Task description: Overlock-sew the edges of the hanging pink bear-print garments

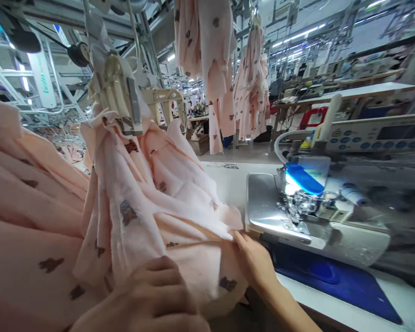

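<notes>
A bundle of pink fabric pieces with small brown prints hangs from a beige overhead clamp in front of me. My left hand is closed on the lower folds of this fabric near the bottom of the view. My right hand pinches the fabric's edge beside the metal plate of a sewing machine. The needle area is lit by a bright lamp.
More pink fabric fills the left side. Other pink garments hang from the overhead rail behind. A blue mat lies on the white table under the machine. A control panel sits at the right; work tables stand further back.
</notes>
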Demonstrator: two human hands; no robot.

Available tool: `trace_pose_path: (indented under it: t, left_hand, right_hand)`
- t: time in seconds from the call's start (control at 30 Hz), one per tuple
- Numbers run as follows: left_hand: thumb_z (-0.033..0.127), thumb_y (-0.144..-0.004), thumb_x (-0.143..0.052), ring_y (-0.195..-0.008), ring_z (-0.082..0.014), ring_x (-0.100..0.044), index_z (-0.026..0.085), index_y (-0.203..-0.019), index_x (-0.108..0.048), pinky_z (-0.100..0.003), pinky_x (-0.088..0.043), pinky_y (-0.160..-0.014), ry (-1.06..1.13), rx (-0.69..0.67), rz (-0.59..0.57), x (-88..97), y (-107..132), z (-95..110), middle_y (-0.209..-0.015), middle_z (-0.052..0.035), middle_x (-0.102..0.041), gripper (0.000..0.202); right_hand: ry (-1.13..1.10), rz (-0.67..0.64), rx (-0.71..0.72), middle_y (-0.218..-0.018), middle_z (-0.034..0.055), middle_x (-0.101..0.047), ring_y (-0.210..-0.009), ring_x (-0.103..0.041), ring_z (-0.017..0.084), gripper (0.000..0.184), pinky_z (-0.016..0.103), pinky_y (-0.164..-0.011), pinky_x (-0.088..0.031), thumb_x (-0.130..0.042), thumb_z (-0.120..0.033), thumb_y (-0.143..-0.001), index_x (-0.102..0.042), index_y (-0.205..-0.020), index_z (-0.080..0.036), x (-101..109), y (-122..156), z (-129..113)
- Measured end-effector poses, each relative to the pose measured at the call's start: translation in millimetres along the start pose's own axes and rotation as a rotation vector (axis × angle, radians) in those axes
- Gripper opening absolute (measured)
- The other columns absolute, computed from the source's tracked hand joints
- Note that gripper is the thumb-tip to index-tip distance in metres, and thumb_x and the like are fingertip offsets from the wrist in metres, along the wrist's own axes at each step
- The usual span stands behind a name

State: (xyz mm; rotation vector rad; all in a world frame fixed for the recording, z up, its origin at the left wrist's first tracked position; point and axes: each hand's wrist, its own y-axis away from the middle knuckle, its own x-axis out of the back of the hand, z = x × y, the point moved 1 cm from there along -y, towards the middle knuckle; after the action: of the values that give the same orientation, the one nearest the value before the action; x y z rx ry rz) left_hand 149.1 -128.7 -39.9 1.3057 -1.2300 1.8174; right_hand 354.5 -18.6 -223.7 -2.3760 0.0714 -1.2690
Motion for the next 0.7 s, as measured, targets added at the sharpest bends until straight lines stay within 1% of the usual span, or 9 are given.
trace_pose_path:
  t: [0.07, 0.13, 0.2, 0.23, 0.3, 0.37, 0.47, 0.57, 0.7]
  left_hand:
    - [0.019, -0.093, -0.034, -0.068, -0.0114, -0.051, 0.016, -0.086, -0.055, -0.027, -0.039, -0.071, -0.029, 0.004, -0.004, -13.8, -18, -8, -0.071, 0.0004, -0.061, 0.023]
    - [0.019, -0.093, -0.034, -0.073, -0.0121, -0.051, 0.016, -0.083, -0.054, -0.028, -0.038, -0.074, -0.096, -0.016, 0.059, -31.5, -32, -19, -0.077, 0.0003, -0.061, 0.023]
    - [0.016, -0.091, -0.039, -0.086, -0.0127, -0.054, 0.016, -0.082, -0.055, -0.029, -0.037, -0.084, -0.156, -0.082, 0.156, -53.3, -47, -29, -0.091, 0.0008, -0.064, 0.019]
    - [0.014, -0.09, -0.041, -0.095, -0.0129, -0.054, 0.016, -0.083, -0.055, -0.029, -0.036, -0.09, -0.185, -0.111, 0.199, -65.4, -56, -33, -0.099, 0.0011, -0.064, 0.016]
    - [0.012, -0.089, -0.044, -0.107, -0.0127, -0.052, 0.015, -0.087, -0.057, -0.029, -0.032, -0.099, -0.239, -0.162, 0.263, -89.8, -76, -40, -0.108, 0.0008, -0.063, 0.014]
    - [0.012, -0.089, -0.044, -0.111, -0.0131, -0.051, 0.014, -0.095, -0.058, -0.029, -0.033, -0.101, -0.279, -0.187, 0.289, -111.3, -98, -45, -0.114, -0.0009, -0.062, 0.015]
    - [0.011, -0.088, -0.044, -0.115, -0.0153, -0.049, 0.012, -0.098, -0.058, -0.03, -0.035, -0.102, -0.284, -0.171, 0.303, -131.7, -126, -50, -0.12, -0.0042, -0.059, 0.017]
    - [0.013, -0.088, -0.042, -0.108, -0.0162, -0.053, 0.013, -0.096, -0.059, -0.03, -0.041, -0.097, -0.254, -0.147, 0.27, -138.2, -144, -56, -0.114, -0.0052, -0.061, 0.018]
    - [0.014, -0.087, -0.043, -0.099, -0.0182, -0.057, 0.013, -0.097, -0.059, -0.032, -0.048, -0.086, -0.242, -0.104, 0.113, -135.9, -160, -67, -0.11, -0.0058, -0.062, 0.019]
  right_hand:
    - [-0.22, -0.041, 0.021, -0.083, 0.0068, -0.061, -0.076, -0.058, 0.02, 0.026, 0.027, -0.067, -0.045, -0.029, -0.02, -0.085, -0.055, -0.086, -0.018, 18, 5, -4]
    - [-0.612, -0.123, -0.033, -0.073, 0.0018, -0.055, -0.068, -0.054, 0.017, 0.02, 0.023, -0.062, -0.044, -0.032, -0.027, -0.083, -0.049, -0.077, -0.019, 43, 10, -7]
    - [-0.926, -0.18, -0.121, -0.068, -0.0011, -0.049, -0.061, -0.048, 0.015, 0.017, 0.021, -0.056, -0.041, -0.037, -0.033, -0.081, -0.045, -0.074, -0.02, 70, 14, -5]
    - [-0.958, -0.169, -0.143, -0.067, -0.002, -0.047, -0.059, -0.045, 0.014, 0.019, 0.021, -0.054, -0.04, -0.04, -0.037, -0.081, -0.044, -0.074, -0.02, 82, 15, -2]
    - [-0.834, -0.076, -0.129, -0.067, -0.0021, -0.046, -0.06, -0.044, 0.014, 0.025, 0.022, -0.055, -0.038, -0.044, -0.044, -0.082, -0.046, -0.074, -0.02, 101, 15, 6]
    - [-0.607, 0.046, -0.148, -0.065, -0.0019, -0.047, -0.06, -0.044, 0.015, 0.027, 0.023, -0.055, -0.037, -0.044, -0.045, -0.083, -0.047, -0.072, -0.02, 112, 16, 16]
    - [-0.303, 0.187, -0.294, -0.056, -0.0021, -0.046, -0.054, -0.044, 0.015, 0.033, 0.024, -0.052, -0.033, -0.038, -0.045, -0.084, -0.043, -0.063, -0.021, 116, 18, 31]
    - [-0.153, 0.303, -0.424, -0.047, -0.0042, -0.041, -0.046, -0.042, 0.016, 0.026, 0.025, -0.047, -0.029, -0.038, -0.044, -0.079, -0.045, -0.066, -0.022, 116, 17, 44]
    - [-0.185, 0.383, -0.557, -0.04, -0.0053, -0.045, -0.041, -0.047, 0.018, 0.02, 0.025, -0.045, -0.029, -0.034, -0.038, -0.07, -0.042, -0.081, -0.022, 116, 7, 61]
